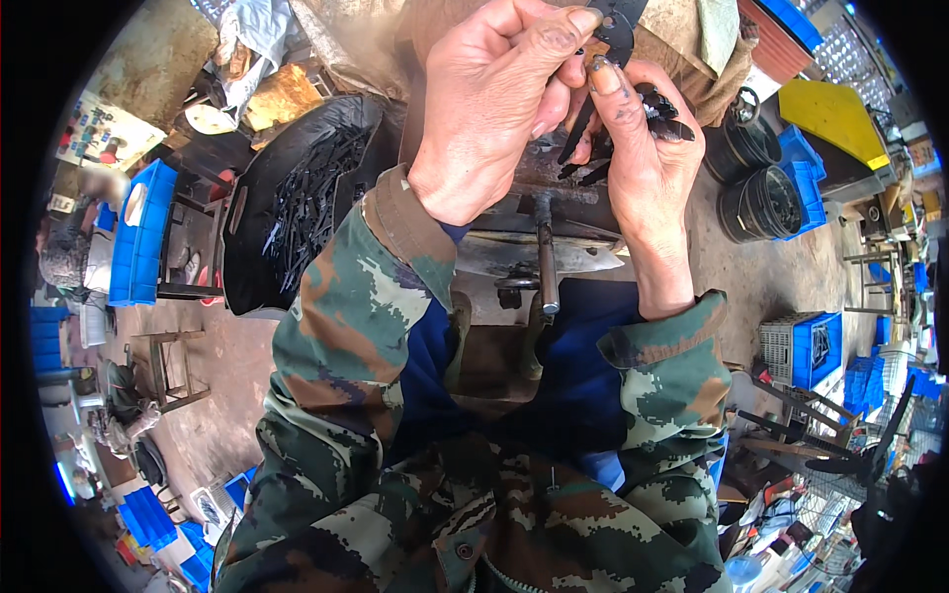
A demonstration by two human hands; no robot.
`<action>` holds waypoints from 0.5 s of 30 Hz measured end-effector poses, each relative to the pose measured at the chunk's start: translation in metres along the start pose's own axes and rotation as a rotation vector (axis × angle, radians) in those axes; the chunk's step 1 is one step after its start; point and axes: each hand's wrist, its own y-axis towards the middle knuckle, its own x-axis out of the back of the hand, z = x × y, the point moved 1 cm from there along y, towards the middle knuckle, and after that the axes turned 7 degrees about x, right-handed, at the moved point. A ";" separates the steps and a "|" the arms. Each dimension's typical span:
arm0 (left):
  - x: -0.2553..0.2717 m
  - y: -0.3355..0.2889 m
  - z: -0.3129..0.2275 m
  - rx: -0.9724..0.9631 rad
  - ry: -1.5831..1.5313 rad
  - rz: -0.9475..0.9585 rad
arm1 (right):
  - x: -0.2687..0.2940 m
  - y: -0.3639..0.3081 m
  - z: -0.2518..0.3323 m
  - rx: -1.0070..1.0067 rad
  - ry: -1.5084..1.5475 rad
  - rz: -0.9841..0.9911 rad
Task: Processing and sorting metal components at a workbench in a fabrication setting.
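Close together at the top middle, both hands are raised in front of me. My left hand [484, 104] is closed, its thumb and fingers pinching a dark flat metal piece with small holes [617, 28]. On the right, the thumb of my right hand [645, 163] presses against the same piece from below. Several small black metal parts [660, 111] are also gathered in the right fingers, partly hidden by the hand. Below the hands stands a metal fixture with an upright bar [546, 252]. The upper end of the flat piece runs out of view.
A black container [371, 124] full of thin dark strips [301, 203] stands at left, beside a blue crate [143, 232]. Two black buckets [756, 208] are on the right, near a yellow panel [830, 119]. Farther right is a blue basket [819, 346]. Brown sacking [682, 35] lies behind the hands.
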 end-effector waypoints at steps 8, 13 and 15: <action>-0.004 -0.006 -0.003 -0.053 0.032 0.004 | 0.001 -0.001 -0.002 0.027 0.021 0.012; -0.003 -0.007 -0.002 -0.085 0.039 0.015 | 0.000 -0.003 -0.003 0.028 0.049 0.008; 0.002 -0.003 0.003 -0.164 0.069 0.075 | 0.000 -0.003 -0.004 0.029 0.055 0.015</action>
